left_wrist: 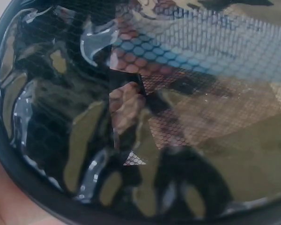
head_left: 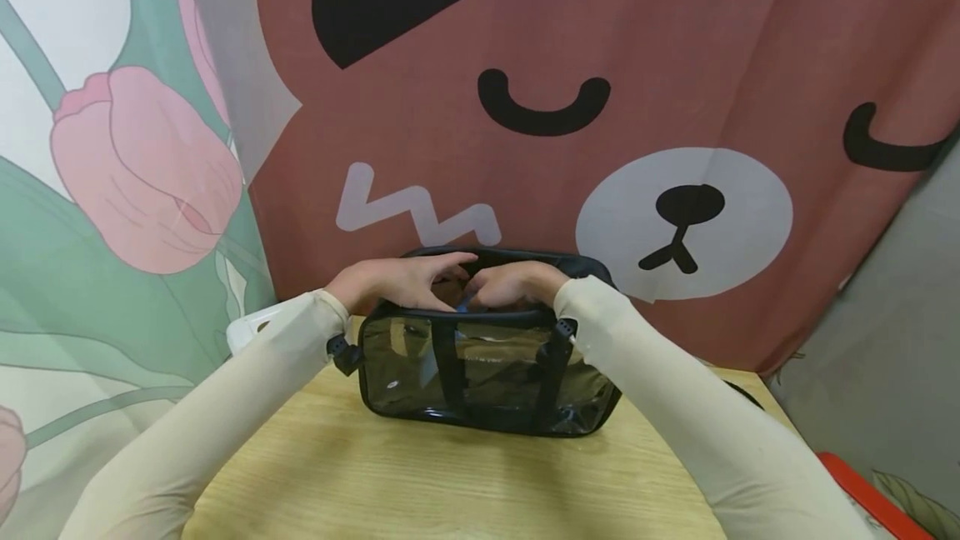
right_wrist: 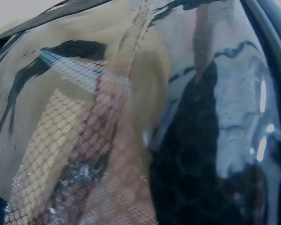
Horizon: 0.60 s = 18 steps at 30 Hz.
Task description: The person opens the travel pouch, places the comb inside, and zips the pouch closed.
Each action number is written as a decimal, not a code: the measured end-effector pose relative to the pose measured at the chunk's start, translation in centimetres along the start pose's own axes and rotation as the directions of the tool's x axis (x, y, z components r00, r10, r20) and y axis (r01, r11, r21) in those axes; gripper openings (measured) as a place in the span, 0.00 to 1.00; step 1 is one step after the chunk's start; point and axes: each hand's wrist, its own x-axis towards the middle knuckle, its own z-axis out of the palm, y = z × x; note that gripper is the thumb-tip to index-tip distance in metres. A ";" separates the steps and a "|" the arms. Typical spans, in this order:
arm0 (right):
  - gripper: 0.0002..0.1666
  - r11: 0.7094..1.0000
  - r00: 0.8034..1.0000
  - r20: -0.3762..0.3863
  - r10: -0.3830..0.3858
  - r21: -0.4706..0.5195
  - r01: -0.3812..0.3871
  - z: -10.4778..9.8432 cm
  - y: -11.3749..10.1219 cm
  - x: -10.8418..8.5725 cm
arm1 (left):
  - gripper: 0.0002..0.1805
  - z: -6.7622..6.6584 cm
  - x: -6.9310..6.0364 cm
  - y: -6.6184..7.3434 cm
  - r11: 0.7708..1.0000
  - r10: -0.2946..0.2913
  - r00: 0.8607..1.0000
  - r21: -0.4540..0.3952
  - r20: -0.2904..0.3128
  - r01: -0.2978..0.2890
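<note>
A see-through bag [head_left: 397, 365] with black trim and black straps stands upright on the table, its top unzipped. My left hand [head_left: 393, 280] reaches over the left of the opening, thumb and forefinger apart. Beside it, my right hand [head_left: 517, 283] dips into the opening with bent fingers, their tips hidden. Something blue [head_left: 467, 300] shows between the hands inside the bag; its kind is unclear. The left wrist view looks through the clear plastic at black mesh and a blue band [left_wrist: 178, 56]. Mesh and a pale blue strip [right_wrist: 77, 72] also appear in the right wrist view.
A white object [head_left: 251, 327] lies behind my left forearm. Light wooden table [head_left: 450, 482] extends in front of the bag. A bear-print cloth [head_left: 525, 173] hangs close behind it. A red-edged item [head_left: 862, 486] is at the lower right.
</note>
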 end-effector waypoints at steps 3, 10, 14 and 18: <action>0.31 1.000 1.000 0.006 0.011 0.017 -0.011 0.2 0.2 -0.1 | 0.50 0.0 0.1 0.1 1.000 0.000 1.000 0.007 0.000 0.000; 0.26 0.999 1.000 -0.002 0.025 -0.035 -0.025 0.5 0.4 0.2 | 0.50 0.3 0.2 0.1 1.000 -0.006 1.000 0.010 -0.004 0.006; 0.22 0.996 1.000 -0.015 0.016 -0.087 -0.018 0.5 0.3 0.2 | 0.51 0.2 0.0 0.2 1.000 -0.012 1.000 0.009 -0.001 0.012; 0.24 0.989 0.999 -0.032 0.005 -0.147 -0.010 0.3 0.3 0.4 | 0.51 0.2 -0.1 0.3 1.000 -0.013 1.000 0.004 0.000 0.013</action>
